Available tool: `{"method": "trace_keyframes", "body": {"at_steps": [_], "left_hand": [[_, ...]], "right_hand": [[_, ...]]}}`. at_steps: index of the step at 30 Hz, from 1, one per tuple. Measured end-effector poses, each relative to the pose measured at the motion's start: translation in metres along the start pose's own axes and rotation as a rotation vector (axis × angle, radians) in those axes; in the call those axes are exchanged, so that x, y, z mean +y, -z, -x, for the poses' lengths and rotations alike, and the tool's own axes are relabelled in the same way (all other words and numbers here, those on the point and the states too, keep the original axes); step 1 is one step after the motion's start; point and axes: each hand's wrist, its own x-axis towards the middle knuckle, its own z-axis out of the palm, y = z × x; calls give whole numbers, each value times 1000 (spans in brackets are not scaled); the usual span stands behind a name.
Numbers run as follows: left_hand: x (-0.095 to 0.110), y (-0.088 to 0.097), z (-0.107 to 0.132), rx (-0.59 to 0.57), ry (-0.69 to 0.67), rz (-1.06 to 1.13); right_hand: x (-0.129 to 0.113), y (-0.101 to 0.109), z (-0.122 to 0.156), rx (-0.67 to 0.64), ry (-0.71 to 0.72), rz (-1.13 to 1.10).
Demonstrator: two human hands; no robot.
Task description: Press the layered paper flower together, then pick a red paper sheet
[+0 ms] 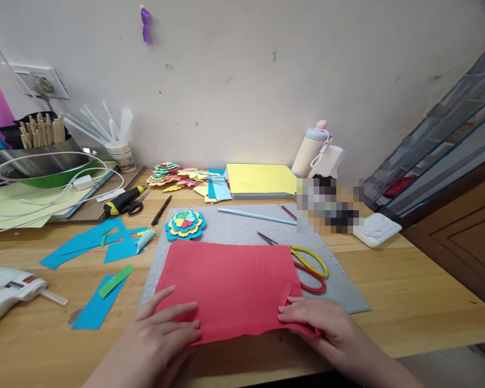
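Note:
A red sheet of paper (pixel 230 285) lies on a grey cutting mat (pixel 343 293) near the desk's front edge. My left hand (pixel 165 334) rests flat on its near left corner, fingers stretched out. My right hand (pixel 323 328) presses on the near right corner, fingers bent and pinching the paper's edge. Scissors with yellow and red handles (pixel 307 264) lie on the mat just right of the sheet. A layered paper flower (pixel 185 224) sits at the mat's far left corner.
A white glue gun (pixel 8 291) lies at the left, with blue paper scraps (pixel 92 248) and a green strip (pixel 115 281) beside it. At the back are a yellow paper stack (pixel 261 179), more paper flowers (pixel 165 174), a bottle (pixel 311 148), black scissors (pixel 136 205) and a pen (pixel 161 210).

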Motion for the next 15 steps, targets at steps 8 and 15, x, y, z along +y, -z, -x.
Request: {"method": "trace_keyframes", "body": {"at_steps": [8,15], "left_hand": [[-12,7,15,-24,41,-4],[-20,-1,37,110,197,-24]], "right_hand": [[22,11,5,-4,-60,72],[36,17,-3,-15,-345,259]]}}
